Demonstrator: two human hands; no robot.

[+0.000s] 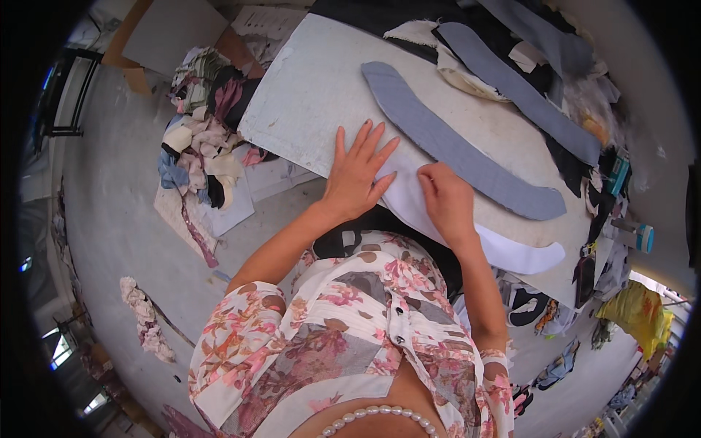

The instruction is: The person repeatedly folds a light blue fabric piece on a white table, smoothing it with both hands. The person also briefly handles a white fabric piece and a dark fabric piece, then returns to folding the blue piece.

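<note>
A white curved strip (520,253), cloth or interfacing by its look, lies along the table's near edge beneath both hands. My left hand (358,175) rests flat with fingers spread, its thumb side over the strip's left end and its fingertips on the tabletop. Over the strip's middle, my right hand (447,201) has its fingers curled and pressed together near the strip's far edge. Whatever sits between those fingertips is hidden. Just beyond the hands, a blue-grey curved fabric strip (467,152) lies flat, apart from both.
The pale tabletop (292,95) slants across the view. At its far side lie another blue-grey strip (522,93), cream cloth (467,77) and black fabric (380,18). Fabric scraps (204,146) are heaped left of the table. A yellow bag (635,314) is at right.
</note>
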